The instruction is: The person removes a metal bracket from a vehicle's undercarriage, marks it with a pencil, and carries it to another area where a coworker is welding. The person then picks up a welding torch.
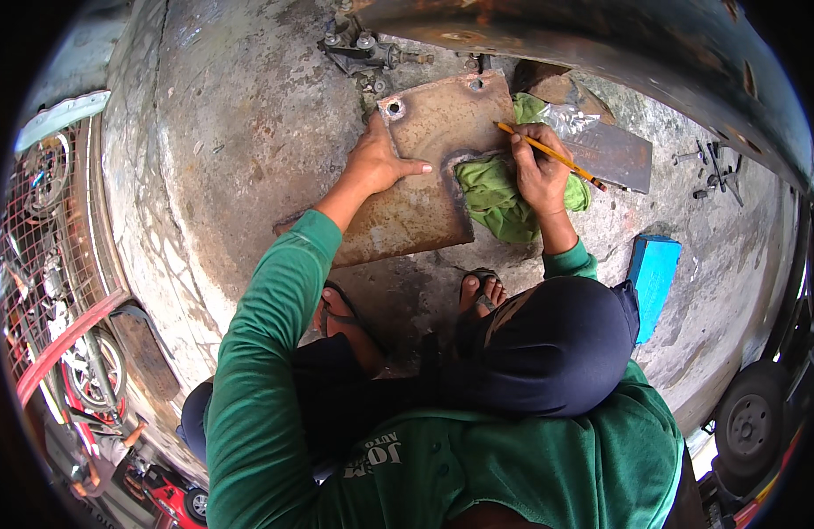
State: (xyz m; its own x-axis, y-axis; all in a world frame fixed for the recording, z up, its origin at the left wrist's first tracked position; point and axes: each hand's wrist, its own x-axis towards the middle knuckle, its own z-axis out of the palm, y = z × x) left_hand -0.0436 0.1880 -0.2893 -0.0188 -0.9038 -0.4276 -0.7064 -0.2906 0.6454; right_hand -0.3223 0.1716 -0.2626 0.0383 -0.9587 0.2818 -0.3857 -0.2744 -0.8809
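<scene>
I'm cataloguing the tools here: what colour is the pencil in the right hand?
The pencil is yellow-orange, seen best in the head view.

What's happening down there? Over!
Left hand holding rusty brown metal plate. Right hand holding slim yellow pencil, tip near plate's edge. Crumpled green cloth alongside.

Concrete floor (239,123), grey and rough — stained dark in places, paler and cracked toward the left. Near the middle, a rusty metal plate (393,216); cannot tell whether it lies fully flat. Crumpled green cloth (497,207) by its right edge, dark flat metal piece (620,159) just beyond. Greasy metal fittings (371,55) above the plate. Far right, small tools (720,172) — loosely grouped; nearer, a blue box (655,273).
</scene>
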